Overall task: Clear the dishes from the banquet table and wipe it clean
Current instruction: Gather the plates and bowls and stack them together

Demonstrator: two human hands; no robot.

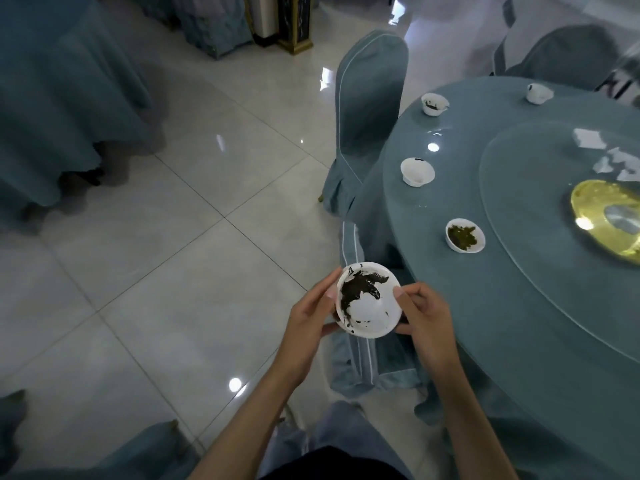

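Where the fingers (403,299) meet, left hand (308,320) and right hand (427,323) grip a stained bowl (370,313); both hold its rim. The desk (519,323) lies rightward.

Venue type: banquet hall / function rm.
Evidence:
- Lg round table (519,341) w/ teal cloth to the floor.
- Glass lazy Susan (519,188) on top, w/ gold centre disc (595,206).
- Chairs (370,109) in matching teal slip-covers w/ pale piping, set close round the table.
- 2nd cloth-draped table (52,98) far left, across a wide aisle.
- Glossy pale tile floor (173,237) reflecting ceiling lts.
- Black-and-gold column base (294,26) at back.
- Small white bowls (417,171) w/ food residue, spaced along table edge.
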